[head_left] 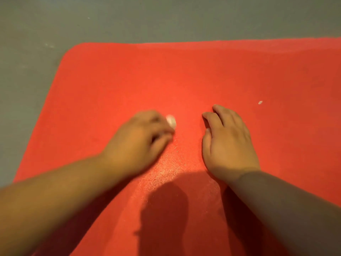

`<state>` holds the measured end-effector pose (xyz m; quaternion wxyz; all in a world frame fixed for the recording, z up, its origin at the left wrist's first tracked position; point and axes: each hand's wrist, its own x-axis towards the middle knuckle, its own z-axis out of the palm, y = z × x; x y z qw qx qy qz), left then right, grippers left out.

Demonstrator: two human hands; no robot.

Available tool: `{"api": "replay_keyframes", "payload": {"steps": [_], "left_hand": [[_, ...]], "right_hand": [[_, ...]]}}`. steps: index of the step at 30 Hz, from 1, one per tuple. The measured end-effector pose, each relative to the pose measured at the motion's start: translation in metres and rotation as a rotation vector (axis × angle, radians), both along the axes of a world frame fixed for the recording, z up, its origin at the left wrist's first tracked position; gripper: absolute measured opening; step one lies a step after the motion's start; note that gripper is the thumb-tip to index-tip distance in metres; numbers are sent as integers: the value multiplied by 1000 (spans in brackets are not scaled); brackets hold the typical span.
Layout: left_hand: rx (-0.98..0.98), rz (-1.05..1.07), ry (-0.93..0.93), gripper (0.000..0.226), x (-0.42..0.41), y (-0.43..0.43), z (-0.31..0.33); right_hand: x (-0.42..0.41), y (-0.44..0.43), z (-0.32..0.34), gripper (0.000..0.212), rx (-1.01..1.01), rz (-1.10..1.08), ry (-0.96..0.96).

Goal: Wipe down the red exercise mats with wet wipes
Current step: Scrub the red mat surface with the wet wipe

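We kneel over a grey floor (36, 24), plain and dull, with a few pale flecks. It shows beyond our fingertips and out to the left of the left hand (140, 139). On it lies the red mat (239, 71), flat under both hands. Its one visible corner is rounded and sits far ahead and to the left of the left hand. From that corner the far edge runs rightward out of view, and the left edge slants back toward our left forearm. The mat leaves the view to the right and toward us, so we cannot tell which way its long axis lies.

The left hand is blurred. Its fingers are bunched down on a small white wad, the wet wipe (171, 121), which pokes out just past the fingertips and touches the mat. The right hand (228, 143) lies near it, palm down on the mat and holding nothing, fingers loosely bent with the tips touching the surface.

Between the two hands a damp sheen (171, 159) glints. A white speck (260, 102) lies on the mat ahead and right of the right hand. A dark shadow (164, 209) falls between our forearms.
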<state>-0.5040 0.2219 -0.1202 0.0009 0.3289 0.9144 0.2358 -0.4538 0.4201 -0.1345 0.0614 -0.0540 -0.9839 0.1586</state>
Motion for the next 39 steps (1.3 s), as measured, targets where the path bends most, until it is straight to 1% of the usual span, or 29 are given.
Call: {"api": "replay_keyframes", "payload": {"steps": [1,2,3,4,5,7,9,10,11,12,13,15,16,17,18,19,20,22,23,24,25,27,29,30,32,34,35,36,39], "left_hand": [[33,-134,-63,20,23,-8,2],[23,-259,-81,22,34,-20,4],[-18,-346,-47,25,30,-32,5],[-83,-363,20,28,16,-44,7],[-132,-286,107,29,-4,-54,8],[-178,65,204,23,-45,-67,11],[-137,406,178,17,-58,-60,6],[-115,488,130,17,-47,-47,2],[-85,493,81,16,-28,-30,-1],[-36,423,37,15,-4,-14,-2],[15,291,0,14,19,-3,-2],[57,-60,-29,16,50,2,2],[8,-211,-3,20,47,-3,5],[-77,-298,67,23,33,-12,7],[-146,-288,159,25,13,-22,8],[-188,-164,228,25,-9,-33,7],[-206,53,247,22,-31,-45,7],[-107,555,122,19,-55,-60,7],[-42,713,50,21,-51,-53,6],[-3,755,-3,23,-39,-37,3],[22,699,-26,23,-20,-16,-1],[85,433,-48,21,22,21,-4],[156,233,-149,31,41,30,1],[181,195,-170,39,35,23,3],[170,248,-73,42,13,-1,1],[23,445,94,39,-5,-26,-5],[-64,546,104,39,-10,-34,-8],[-119,595,74,40,-13,-38,-12],[-165,553,12,45,-17,-36,-20]], "right_hand": [[0,0,0,43,0,-2,5],[0,0,0,43,2,-4,11],[0,-1,-1,43,4,-6,15],[-1,-1,-1,43,6,-10,18],[-1,-1,-1,43,7,-14,22],[-2,-2,-1,44,7,-18,31],[-2,-3,-1,44,3,-18,33],[-2,-3,-1,44,1,-19,34],[-2,-2,-1,44,1,-21,35],[-1,-2,-1,44,3,-20,34],[-2,-2,-1,44,6,-18,33],[-2,-2,-1,45,9,-14,29],[-2,-1,-2,45,12,-11,26],[-2,-1,-2,44,13,-9,26],[-2,-1,-1,44,11,-8,26],[-2,0,-1,43,9,-6,27],[-2,0,-1,43,9,-3,28],[-2,-1,-1,43,11,0,26],[-2,-1,-1,43,12,2,25],[-2,0,-1,42,15,7,24],[-2,0,-1,41,18,11,21],[-2,1,-1,39,12,13,19],[-1,0,-1,39,6,10,16],[-1,0,0,40,10,11,15],[-1,-1,0,43,19,26,12],[0,-2,3,46,26,85,-7],[0,-4,5,48,32,131,-17],[-1,-5,8,48,40,183,-21],[1,-6,16,50,83,341,-3]]}}
